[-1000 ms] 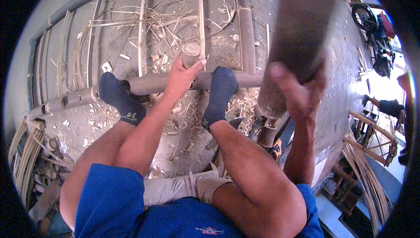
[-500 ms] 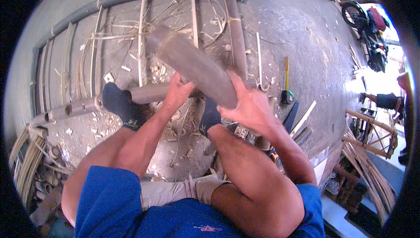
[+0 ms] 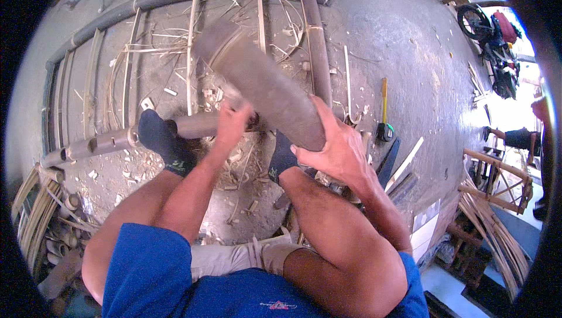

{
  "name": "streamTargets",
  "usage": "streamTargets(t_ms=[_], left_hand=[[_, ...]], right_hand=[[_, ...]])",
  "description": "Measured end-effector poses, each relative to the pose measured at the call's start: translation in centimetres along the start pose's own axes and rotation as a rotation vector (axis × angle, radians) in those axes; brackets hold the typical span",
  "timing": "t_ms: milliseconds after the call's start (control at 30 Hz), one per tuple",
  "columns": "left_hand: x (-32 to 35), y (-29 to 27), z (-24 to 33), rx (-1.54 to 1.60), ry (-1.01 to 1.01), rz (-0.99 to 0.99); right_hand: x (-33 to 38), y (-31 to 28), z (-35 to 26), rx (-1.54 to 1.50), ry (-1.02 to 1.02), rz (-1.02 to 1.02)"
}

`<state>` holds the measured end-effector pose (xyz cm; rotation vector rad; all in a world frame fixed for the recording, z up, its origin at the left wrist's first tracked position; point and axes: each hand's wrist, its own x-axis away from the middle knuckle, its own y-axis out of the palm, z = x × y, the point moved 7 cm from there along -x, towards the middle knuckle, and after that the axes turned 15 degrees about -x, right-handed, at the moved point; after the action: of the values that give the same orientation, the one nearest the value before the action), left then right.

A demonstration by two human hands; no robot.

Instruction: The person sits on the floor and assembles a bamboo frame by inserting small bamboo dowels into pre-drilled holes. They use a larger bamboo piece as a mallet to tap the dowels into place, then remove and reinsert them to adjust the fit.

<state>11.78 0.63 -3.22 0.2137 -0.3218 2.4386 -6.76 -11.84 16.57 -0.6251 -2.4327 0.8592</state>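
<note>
a: step?
b: prob. pounding. l to r: brown round bamboo rail (image 3: 196, 125), bare l hand (image 3: 233, 120) (fingers blurred, can't tell if gripping), thick grey-brown bamboo tube (image 3: 269, 87) tilted btw hands, bare r hand (image 3: 339, 142) w/ fingers round its near end.
a: next move?
b: needs firm r grip, l fingers clear.

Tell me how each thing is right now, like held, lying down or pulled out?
Thick brown tube: held slanted, partly blurred
Right hand: closed around the tube's lower end
Left hand: blurred, grip unclear
Slatted frame: lying on the floor
Tape measure: yellow tape pulled out
Wood chips: scattered
Dark socks: worn
</note>
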Motion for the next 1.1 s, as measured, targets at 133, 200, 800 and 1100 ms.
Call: streamTargets(t_ms=[133, 200, 800, 1100], left_hand=[[-1.8, -0.7, -0.7, 0.366, -0.215, -0.013], [-2.1, 0.0, 1.0, 0.281, -0.110, -0.082], [-0.4, 2.5, 0.3, -0.034, 0.029, -0.297], [2.1, 3.2, 0.5, -0.026, 0.214, -0.324]], right_hand=[[1.3, -1.2, 1.5, -0.229, 0.098, 0.152], [1.6, -1.9, 1.8, -0.259, 0.139, 0.216], [-0.3, 0.2, -0.7, 0.013, 0.075, -0.054], [0.8, 0.3, -2.9, 0.061, -0.071, -0.060]])
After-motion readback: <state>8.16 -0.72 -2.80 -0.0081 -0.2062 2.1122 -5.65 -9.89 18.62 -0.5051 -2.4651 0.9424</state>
